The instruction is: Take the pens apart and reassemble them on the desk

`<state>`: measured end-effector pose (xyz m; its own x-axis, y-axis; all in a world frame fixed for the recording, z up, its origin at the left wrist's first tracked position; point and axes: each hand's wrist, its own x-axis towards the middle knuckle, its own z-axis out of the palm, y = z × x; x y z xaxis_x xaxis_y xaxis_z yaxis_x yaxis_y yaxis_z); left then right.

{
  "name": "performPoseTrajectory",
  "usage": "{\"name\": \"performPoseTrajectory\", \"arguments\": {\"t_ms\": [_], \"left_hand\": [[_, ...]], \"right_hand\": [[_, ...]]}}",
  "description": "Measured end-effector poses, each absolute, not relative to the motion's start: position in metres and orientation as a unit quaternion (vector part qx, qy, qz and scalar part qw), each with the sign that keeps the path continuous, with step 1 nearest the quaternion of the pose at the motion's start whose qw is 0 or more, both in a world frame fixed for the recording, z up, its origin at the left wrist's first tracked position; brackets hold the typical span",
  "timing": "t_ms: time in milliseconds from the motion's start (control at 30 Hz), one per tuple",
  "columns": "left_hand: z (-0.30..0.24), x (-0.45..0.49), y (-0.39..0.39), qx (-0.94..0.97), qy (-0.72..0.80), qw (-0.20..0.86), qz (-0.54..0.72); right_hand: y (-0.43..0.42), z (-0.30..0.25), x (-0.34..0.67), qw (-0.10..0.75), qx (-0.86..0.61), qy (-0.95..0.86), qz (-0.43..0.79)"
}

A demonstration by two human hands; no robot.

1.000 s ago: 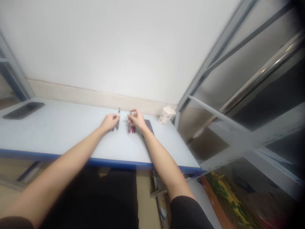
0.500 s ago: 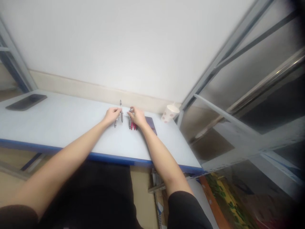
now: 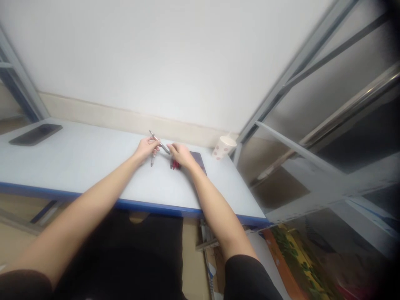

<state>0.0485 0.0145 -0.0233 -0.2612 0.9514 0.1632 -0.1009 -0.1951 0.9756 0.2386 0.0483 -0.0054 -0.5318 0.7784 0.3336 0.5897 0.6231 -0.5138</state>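
Observation:
My left hand is closed in a pinch around a grey-and-white pen, which slants down to the right above the table. Another light pen lies just under the left fingers. My right hand is closed, its fingertips at the lower right end of the slanted pen. Below the right palm lie several pens, red and dark grey, partly covered by the hand. A dark flat tablet-like object lies beside the right wrist, partly hidden by it.
A white paper cup with pinkish spots stands at the back right, close to a metal frame. On the far left of the table lies a dark flat phone-like object. A white wall rises behind; the front edge is blue.
The pen in my left hand has swung from nearly upright to a slant, its lower end now at my right fingertips. My right fingers have closed in from a more open shape.

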Motion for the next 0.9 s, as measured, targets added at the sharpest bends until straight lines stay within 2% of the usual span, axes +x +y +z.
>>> {"name": "performPoseTrajectory", "arguments": {"t_ms": [133, 300, 467, 667, 900], "left_hand": [[-0.019, 0.049, 0.012, 0.43, 0.45, 0.456, 0.636], [-0.018, 0.043, 0.013, 0.406, 0.413, 0.485, 0.656], [-0.023, 0.043, 0.015, 0.445, 0.442, 0.426, 0.653], [-0.031, 0.045, 0.017, 0.513, 0.465, 0.346, 0.633], [-0.031, 0.043, 0.008, 0.706, 0.502, 0.131, 0.481]], "right_hand": [[0.036, 0.002, 0.242, 0.252, -0.358, -0.852, 0.287], [0.037, 0.007, 0.249, 0.306, -0.346, -0.812, 0.357], [0.042, 0.008, 0.255, 0.364, -0.36, -0.75, 0.419], [0.042, 0.01, 0.259, 0.368, -0.399, -0.718, 0.437], [0.036, 0.02, 0.266, 0.343, -0.431, -0.724, 0.414]]}}
